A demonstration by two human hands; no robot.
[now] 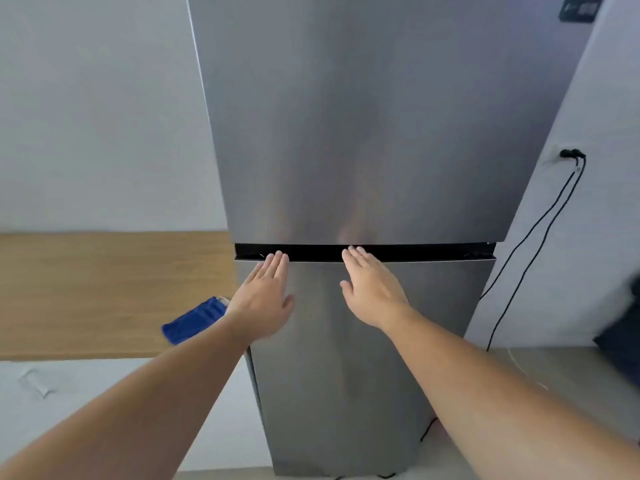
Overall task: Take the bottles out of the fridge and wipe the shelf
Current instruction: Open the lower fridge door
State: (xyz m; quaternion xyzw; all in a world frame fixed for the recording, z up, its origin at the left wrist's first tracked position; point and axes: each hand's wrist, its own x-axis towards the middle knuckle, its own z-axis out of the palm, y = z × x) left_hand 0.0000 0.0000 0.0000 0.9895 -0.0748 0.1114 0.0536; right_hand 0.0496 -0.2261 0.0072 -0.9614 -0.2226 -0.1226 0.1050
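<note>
A tall silver fridge (374, 133) stands in front of me with both doors closed. A black gap (398, 252) divides the upper door from the lower door (346, 375). My left hand (265, 292) lies flat against the lower door, fingertips at the gap. My right hand (372, 289) is flat too, with its fingertips reaching the gap a little further right. Both hands hold nothing. A blue cloth (194, 320) lies on the wooden counter left of the fridge. The bottles and the shelf are hidden behind the doors.
A wooden counter (86, 292) runs along the left wall at waist height. A black cable (530, 247) hangs from a wall socket right of the fridge. A dark object (623, 334) sits at the right edge.
</note>
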